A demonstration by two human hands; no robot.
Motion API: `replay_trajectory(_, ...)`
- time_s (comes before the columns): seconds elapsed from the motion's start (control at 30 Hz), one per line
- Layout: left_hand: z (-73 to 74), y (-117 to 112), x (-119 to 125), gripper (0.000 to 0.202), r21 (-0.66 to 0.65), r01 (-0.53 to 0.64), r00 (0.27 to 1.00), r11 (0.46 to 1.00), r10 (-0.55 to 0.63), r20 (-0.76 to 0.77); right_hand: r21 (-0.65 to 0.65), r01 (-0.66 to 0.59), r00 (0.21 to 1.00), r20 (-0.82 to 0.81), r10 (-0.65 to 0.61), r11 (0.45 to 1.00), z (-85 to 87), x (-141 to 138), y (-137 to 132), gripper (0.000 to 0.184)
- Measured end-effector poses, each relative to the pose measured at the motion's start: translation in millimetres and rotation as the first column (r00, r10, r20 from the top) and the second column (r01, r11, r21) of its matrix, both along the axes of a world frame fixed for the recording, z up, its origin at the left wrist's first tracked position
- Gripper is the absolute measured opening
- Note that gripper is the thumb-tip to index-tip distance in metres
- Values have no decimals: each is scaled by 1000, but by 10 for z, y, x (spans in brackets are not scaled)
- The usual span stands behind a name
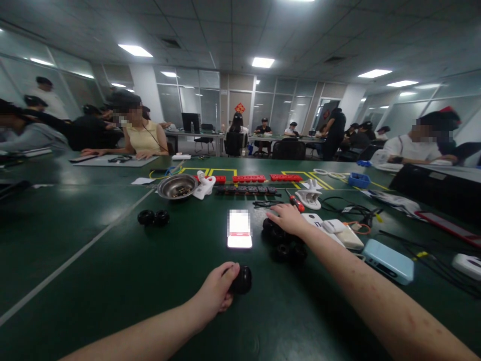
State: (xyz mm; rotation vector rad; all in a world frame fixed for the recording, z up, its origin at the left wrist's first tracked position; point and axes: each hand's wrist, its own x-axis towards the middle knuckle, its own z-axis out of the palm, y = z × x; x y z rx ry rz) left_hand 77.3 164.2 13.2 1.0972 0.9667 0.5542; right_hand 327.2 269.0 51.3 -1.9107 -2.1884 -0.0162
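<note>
Left of centre in the frame, two small black rubber wheels (153, 217) lie side by side on the dark green table (93, 281), apart from both hands. Above them, a round steel bowl (177, 186) holds small parts. At lower centre, the left hand (217, 292) curls its fingers around a round black wheel-like piece (242, 280), gripping it just above the tabletop. A lit phone (239, 229) lies flat at mid-frame. Right of it, the right hand (287, 219) rests loosely spread, fingertips on a cluster of black wheels (283, 243). Judging by this, one piece is in hand, several remain in the cluster.
</note>
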Motion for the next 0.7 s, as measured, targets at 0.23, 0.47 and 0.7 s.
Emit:
replay_trajectory(0.23, 68, -10, 33, 49, 9, 22, 1000, 1000, -22, 9, -316, 13, 993, 118, 25, 949, -133, 25, 203, 27)
replay_trajectory(0.47, 102, -22, 37, 48, 17, 36, 999, 999, -36, -8, -385, 58, 983, 181, 14, 921, -68, 76, 176, 27)
replay_trajectory(0.7, 70, -19, 28, 47, 31, 56, 998, 998, -56, -3, -350, 73, 981, 192, -5, 934, -44, 133, 116, 28)
